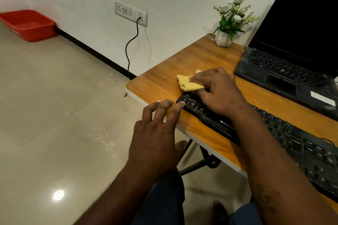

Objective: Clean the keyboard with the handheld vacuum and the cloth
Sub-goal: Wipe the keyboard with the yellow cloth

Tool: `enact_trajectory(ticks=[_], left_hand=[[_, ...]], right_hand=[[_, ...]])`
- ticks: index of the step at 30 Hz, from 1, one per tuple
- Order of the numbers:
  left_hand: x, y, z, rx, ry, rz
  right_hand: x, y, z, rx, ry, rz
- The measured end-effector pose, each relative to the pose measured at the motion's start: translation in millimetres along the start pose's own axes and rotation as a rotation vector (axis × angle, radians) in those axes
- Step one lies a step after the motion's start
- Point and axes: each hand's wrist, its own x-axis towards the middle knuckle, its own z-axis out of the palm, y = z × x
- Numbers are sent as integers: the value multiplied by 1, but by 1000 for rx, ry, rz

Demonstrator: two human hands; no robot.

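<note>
A red rectangular plastic tub (27, 24) sits on the tiled floor at ten o'clock, against the white wall. Toward twelve o'clock, a black cable (132, 42) is plugged into a white wall socket panel (130, 12) and hangs down.

The left hand (157, 133) reaches in from six o'clock, its fingers (165, 109) spread apart and fairly straight. Its index tip rests on the Ctrl key at the near left corner of the long black plastic keyboard (301, 148).

The keyboard lies aslant on the light-brown wooden surface (161, 82), running from the centre toward four o'clock. At its left end the right hand (219, 91) presses down a crumpled yellow cloth (188, 83), with the fingers curled and clamped on it. The cloth overlaps the keyboard's far left corner and the wood.

At one o'clock stands a small white pot of artificial white flowers (228, 23). At two o'clock an open black laptop (292, 60) with a dark screen sits just beyond the keyboard.
</note>
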Motion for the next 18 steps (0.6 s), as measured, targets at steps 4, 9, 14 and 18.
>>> enact_trajectory(ticks=[4,9,14,18], left_hand=[[-1,-1,1,20,1,-15],[0,-1,-1,-8,5,0],[1,-1,0,-15,20,-7],[0,-2,1,-13,9,-6]], right_hand=[[-18,-10,4,231,-141,-326],[2,5,-2,-49,12,101],[1,7,1,33,34,230],[-1,12,-8,134,53,354]])
